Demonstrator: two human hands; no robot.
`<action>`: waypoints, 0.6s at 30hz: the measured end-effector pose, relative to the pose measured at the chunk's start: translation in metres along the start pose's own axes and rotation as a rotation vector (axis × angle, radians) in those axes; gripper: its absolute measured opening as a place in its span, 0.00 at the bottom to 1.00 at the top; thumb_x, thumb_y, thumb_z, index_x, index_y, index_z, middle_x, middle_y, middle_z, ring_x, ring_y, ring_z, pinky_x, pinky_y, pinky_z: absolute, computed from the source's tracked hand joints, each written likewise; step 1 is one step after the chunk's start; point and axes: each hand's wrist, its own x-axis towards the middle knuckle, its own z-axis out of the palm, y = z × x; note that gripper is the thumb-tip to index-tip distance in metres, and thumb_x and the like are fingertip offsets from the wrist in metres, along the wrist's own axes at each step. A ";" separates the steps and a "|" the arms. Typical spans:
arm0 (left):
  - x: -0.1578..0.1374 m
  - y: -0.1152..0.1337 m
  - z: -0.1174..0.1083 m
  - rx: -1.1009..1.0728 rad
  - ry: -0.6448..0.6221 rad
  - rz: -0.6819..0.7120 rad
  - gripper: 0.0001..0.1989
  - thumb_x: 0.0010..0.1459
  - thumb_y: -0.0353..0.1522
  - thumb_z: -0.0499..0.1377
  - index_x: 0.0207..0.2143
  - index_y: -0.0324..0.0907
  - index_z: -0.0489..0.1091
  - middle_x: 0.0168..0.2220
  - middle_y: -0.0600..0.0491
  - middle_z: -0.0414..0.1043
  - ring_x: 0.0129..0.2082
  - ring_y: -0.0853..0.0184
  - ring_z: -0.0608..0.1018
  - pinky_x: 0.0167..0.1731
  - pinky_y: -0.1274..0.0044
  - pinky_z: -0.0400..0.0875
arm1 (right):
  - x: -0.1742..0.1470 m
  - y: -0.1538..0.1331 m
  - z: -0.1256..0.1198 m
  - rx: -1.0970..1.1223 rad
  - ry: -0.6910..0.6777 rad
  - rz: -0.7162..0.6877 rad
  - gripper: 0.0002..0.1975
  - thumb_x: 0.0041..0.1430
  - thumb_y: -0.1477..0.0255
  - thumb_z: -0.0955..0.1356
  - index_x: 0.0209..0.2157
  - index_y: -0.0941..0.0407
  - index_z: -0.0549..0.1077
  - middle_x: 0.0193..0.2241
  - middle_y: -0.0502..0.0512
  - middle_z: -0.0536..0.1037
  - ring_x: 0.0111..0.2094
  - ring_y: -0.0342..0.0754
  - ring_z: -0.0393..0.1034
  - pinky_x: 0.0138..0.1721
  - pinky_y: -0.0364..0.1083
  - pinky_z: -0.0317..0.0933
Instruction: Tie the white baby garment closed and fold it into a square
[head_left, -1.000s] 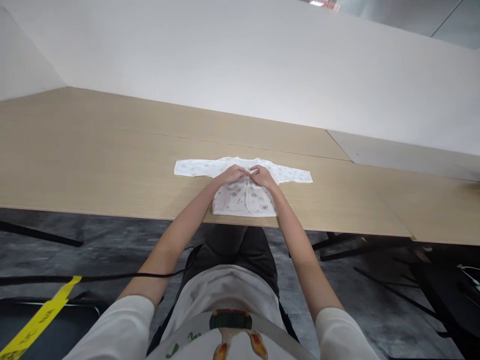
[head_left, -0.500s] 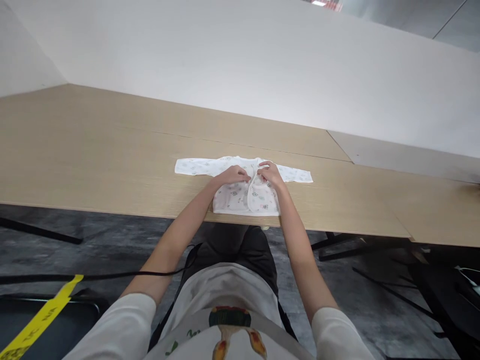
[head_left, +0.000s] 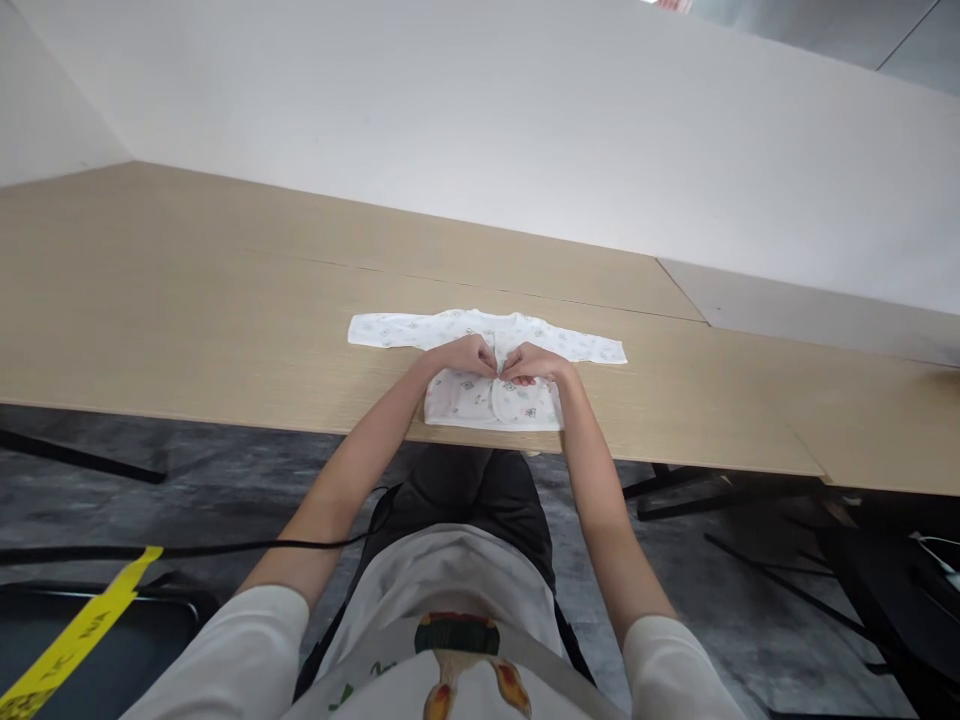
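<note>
Both hands [head_left: 466,354] [head_left: 536,362] closer together, lower on the shirt [head_left: 459,398] than before

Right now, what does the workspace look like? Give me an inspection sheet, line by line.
Surface: pale wooden table, with seams between its panels.
Things in hand: small white printed shirt, lying flat, sleeves spread to both sides, hem near the table's front edge.
Clutter: yellow strip with lettering, lower left, off the table.
Hands: left hand and right hand pinch the shirt's front opening, fingertips close together.
Cables: black cable runs from the left edge toward the person's side.
Surroundings: white wall behind; dark grey floor below.
</note>
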 end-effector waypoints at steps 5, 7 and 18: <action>-0.001 0.003 -0.001 -0.053 0.023 -0.002 0.10 0.43 0.35 0.63 0.27 0.38 0.79 0.23 0.54 0.74 0.22 0.72 0.69 0.24 0.80 0.60 | -0.003 -0.003 0.001 0.016 0.028 0.020 0.09 0.46 0.76 0.70 0.16 0.60 0.70 0.12 0.48 0.67 0.14 0.37 0.56 0.16 0.39 0.51; -0.001 0.004 -0.001 -0.068 0.028 -0.001 0.10 0.43 0.35 0.63 0.26 0.38 0.79 0.22 0.54 0.73 0.22 0.72 0.69 0.24 0.80 0.60 | -0.003 -0.004 0.001 0.020 0.030 0.015 0.10 0.47 0.76 0.70 0.16 0.60 0.70 0.11 0.47 0.66 0.14 0.36 0.56 0.16 0.39 0.51; -0.004 0.013 -0.002 -0.111 0.067 -0.023 0.11 0.44 0.36 0.63 0.26 0.37 0.78 0.20 0.55 0.70 0.21 0.73 0.65 0.23 0.80 0.57 | -0.009 -0.007 -0.003 0.158 0.027 -0.019 0.10 0.50 0.73 0.71 0.18 0.61 0.72 0.12 0.48 0.67 0.13 0.36 0.55 0.14 0.38 0.50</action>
